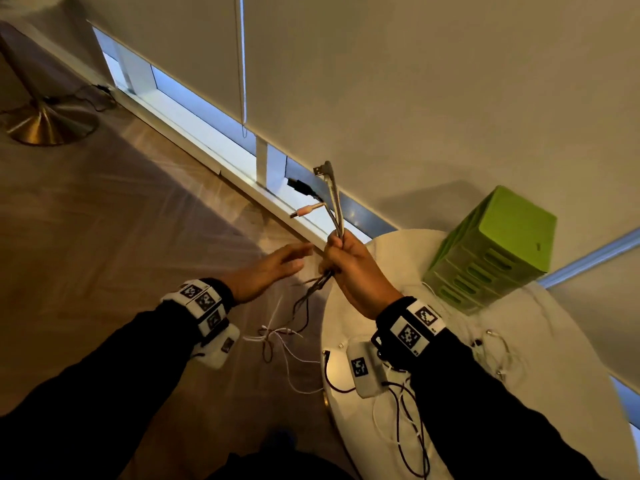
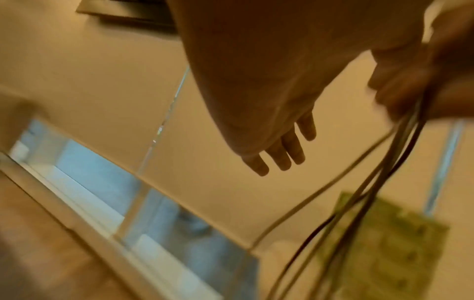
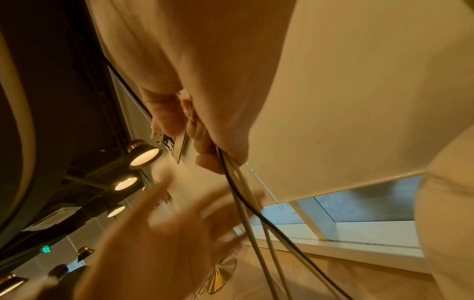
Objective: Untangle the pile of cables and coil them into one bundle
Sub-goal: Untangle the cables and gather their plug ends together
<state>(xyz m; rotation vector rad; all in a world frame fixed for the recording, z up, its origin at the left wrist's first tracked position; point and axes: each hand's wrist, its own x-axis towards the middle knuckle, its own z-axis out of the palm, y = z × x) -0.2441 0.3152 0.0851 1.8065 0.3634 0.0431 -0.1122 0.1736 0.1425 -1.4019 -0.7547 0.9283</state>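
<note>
Gathering the Plug Ends in One Fist

Clenched around several cables (image 1: 335,216), the right hand (image 1: 349,268) holds them upright, plugs fanned above the fist, probably so the tangled tails hang free off the counter (image 1: 554,341) edge. The left hand (image 1: 273,268) hovers just beside the strands, its fingers (image 2: 284,158) straight and empty. More cables lie loose on the counter.
</note>
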